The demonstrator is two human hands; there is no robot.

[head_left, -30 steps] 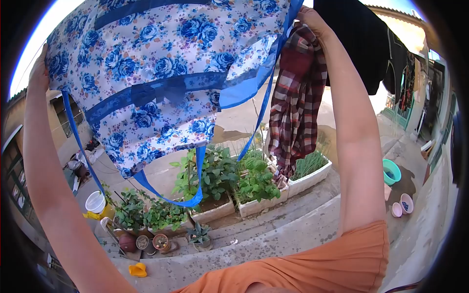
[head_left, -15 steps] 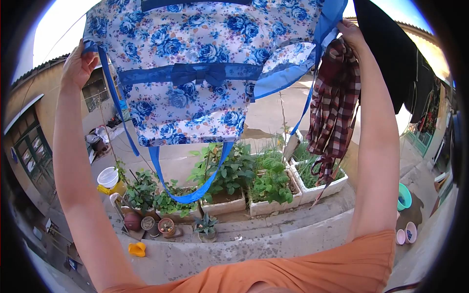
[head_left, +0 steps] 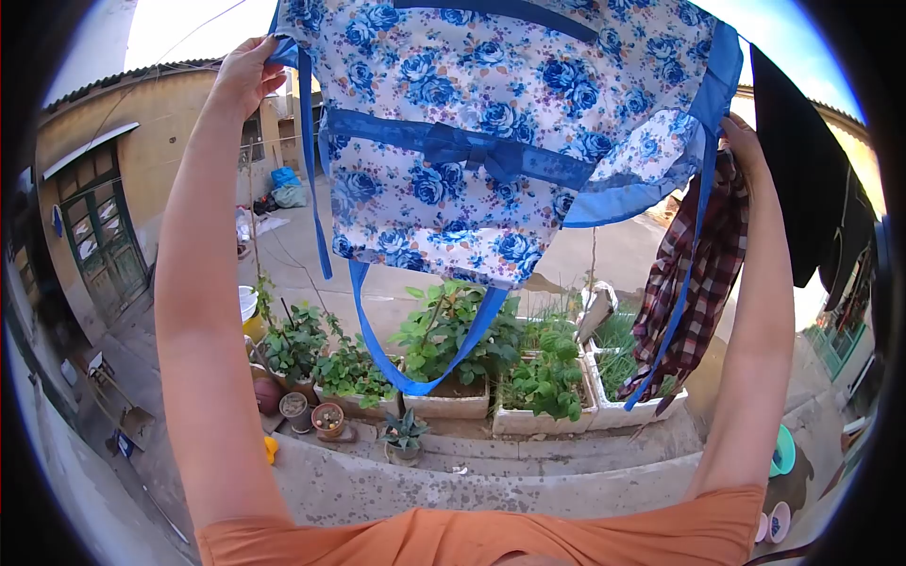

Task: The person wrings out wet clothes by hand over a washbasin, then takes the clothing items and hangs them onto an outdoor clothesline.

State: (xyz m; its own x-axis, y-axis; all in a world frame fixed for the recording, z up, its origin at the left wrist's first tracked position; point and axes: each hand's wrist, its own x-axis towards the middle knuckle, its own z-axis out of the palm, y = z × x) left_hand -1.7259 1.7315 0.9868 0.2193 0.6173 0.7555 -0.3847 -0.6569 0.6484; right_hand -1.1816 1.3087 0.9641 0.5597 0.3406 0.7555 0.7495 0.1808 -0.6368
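A white apron with blue roses (head_left: pixel 491 123) hangs spread out in front of me, its blue neck loop (head_left: pixel 415 385) dangling at the bottom and a blue bow on its band. High on the left, my left hand (head_left: pixel 247 77) pinches the apron's blue-edged corner. My right hand (head_left: pixel 743 146) is raised at the other side, closed at the blue trim; its fingertips are partly hidden. Just below that hand hangs a dark red plaid cloth (head_left: pixel 694 274), partly behind a blue apron strap. The apron's top edge runs out of view.
Black clothing (head_left: pixel 802 170) hangs at the right. Beyond the apron, white planter boxes (head_left: pixel 543 420) hold green plants, with small pots (head_left: pixel 327 420) beside them on a ledge. A teal basin (head_left: pixel 783 451) stands low on the right. A green door (head_left: pixel 99 241) is at the left.
The apron and both my hands have shifted right in view, and the apron now tilts down to the right. The right hand sits lower; the left hand is also higher.
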